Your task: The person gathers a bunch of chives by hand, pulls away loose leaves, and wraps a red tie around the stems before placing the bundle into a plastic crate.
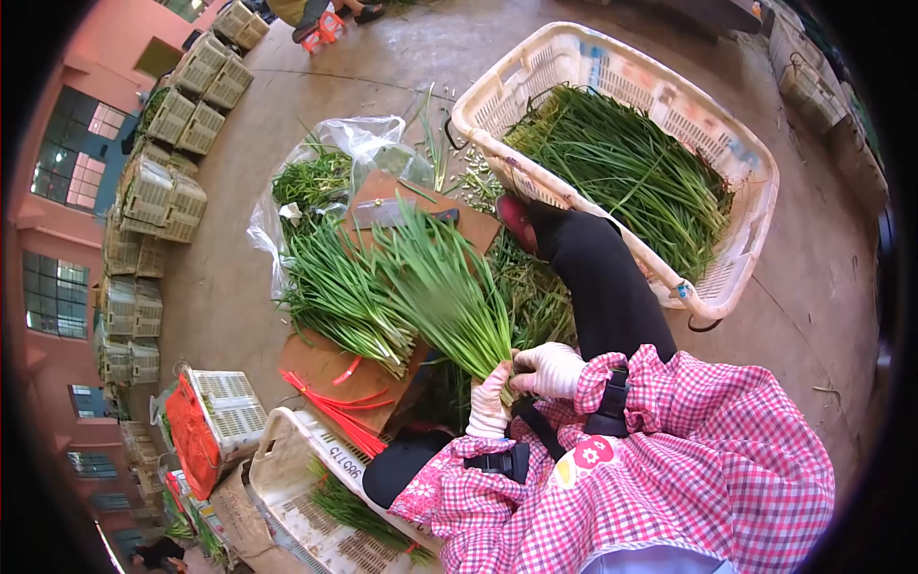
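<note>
Green leafy bundle (445, 298) — slender, fan-shaped

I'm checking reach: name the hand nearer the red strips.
Left. In the picture, the left hand is right of the red strips, gripping the green stalk bundle near its base; the right hand is farther right and slightly higher.

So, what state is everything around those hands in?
Held bunch: gripped near its stem ends
Left hand: gloved, closed around bunch
Right hand: gloved, closed at bunch's base
Knife: lying on board, unheld
Large crate: open, partly filled with greens
Plastic bag: open, crumpled
Red strips: lying loose, unheld
</note>
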Demonstrator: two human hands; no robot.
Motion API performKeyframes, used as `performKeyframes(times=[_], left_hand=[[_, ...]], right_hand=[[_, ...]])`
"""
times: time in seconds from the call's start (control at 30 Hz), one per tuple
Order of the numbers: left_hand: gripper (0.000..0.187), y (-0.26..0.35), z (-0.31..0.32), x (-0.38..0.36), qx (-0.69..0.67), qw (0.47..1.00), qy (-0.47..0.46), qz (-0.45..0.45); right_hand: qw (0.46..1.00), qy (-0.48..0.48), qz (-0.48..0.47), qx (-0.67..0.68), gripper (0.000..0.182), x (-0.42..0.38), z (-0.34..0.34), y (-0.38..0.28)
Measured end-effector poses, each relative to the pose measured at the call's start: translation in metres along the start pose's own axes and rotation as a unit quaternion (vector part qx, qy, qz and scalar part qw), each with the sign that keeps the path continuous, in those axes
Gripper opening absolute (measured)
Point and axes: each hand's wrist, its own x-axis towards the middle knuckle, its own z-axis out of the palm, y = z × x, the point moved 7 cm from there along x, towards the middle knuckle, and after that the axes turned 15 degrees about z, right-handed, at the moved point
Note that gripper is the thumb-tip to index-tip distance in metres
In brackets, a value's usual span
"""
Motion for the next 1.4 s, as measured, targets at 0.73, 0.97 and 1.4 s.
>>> performKeyframes(times=[0.73, 0.97, 1.4], left_hand=[[0.035, 0.002, -0.009, -0.027, -0.057, 0.997, 0.045, 0.027], [0.022, 0.059, 0.021, -0.034, 0.006, 0.997, 0.054, 0.063], [0.031, 0.167, 0.002, -0.149, 0.284, 0.957, 0.059, 0.032]], right_hand=[[0.974, 0.057, -0.209, 0.060, 0.020, -0.026, -0.017, -0.014], [0.909, -0.222, -0.349, 0.054, 0.016, -0.080, 0.004, -0.041], [0.921, -0.192, -0.323, 0.105, 0.026, -0.091, -0.078, -0.118]])
